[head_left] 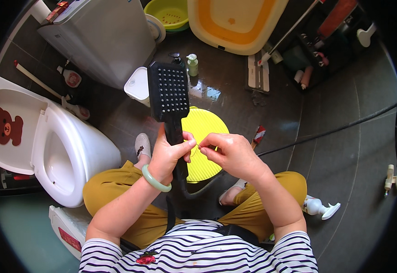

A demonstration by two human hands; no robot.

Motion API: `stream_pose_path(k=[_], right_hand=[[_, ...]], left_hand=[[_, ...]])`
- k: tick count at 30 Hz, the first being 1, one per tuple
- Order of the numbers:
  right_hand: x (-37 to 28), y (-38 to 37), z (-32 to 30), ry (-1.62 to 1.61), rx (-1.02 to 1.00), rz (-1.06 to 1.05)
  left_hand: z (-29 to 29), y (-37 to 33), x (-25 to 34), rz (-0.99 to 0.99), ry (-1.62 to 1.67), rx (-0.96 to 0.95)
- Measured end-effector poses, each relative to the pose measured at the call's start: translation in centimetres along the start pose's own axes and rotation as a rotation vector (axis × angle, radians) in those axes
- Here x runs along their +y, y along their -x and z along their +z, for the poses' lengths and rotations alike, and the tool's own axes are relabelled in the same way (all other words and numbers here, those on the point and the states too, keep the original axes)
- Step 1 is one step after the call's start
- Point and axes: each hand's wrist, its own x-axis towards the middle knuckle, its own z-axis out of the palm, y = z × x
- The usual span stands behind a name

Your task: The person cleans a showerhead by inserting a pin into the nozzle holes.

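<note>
A black handheld shower head (169,88) is held upright by its handle in my left hand (164,157), its face of small pale nozzles turned toward me. My right hand (237,154) is closed in a pinch beside my left thumb. Between its fingertips is a thin strand (197,148), like a fine wire or thread; I cannot tell which. Below both hands lies a round yellow ribbed mat or board (207,125). From the handle's lower end a black hose (326,130) curves round and runs off to the right wall.
A white toilet (96,152) with raised lid stands left, a grey appliance (100,41) behind it. Ahead are a white tub (138,85), a green pump bottle (192,64) and a folding basin (235,22). A mop (257,75), a brush (258,135) and a spray bottle (317,206) are rightward.
</note>
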Motion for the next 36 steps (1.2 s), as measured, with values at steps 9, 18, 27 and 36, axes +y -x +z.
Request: stream_pose_path(k=[9, 18, 27, 36], right_hand=[[1.5, -0.6, -5.4, -0.264, 0.234, -0.025], [-0.8, -1.1, -3.8, -0.538, 0.218, 0.127], [0.2, -0.8, -2.9, -0.198, 0.311, 0.049], [0.1, -0.6, -3.1, -0.173, 0.291, 0.056]], left_hand=[[-1.5, 1.4, -1.5, -0.294, 0.205, -0.341], [-2.4, 2.3, -2.8, -0.390, 0.326, -0.556], [-2.3, 2.7, -2.6, -0.441, 0.339, -0.578], [-2.0, 2.9, -2.4, -0.431, 0.299, -0.561]])
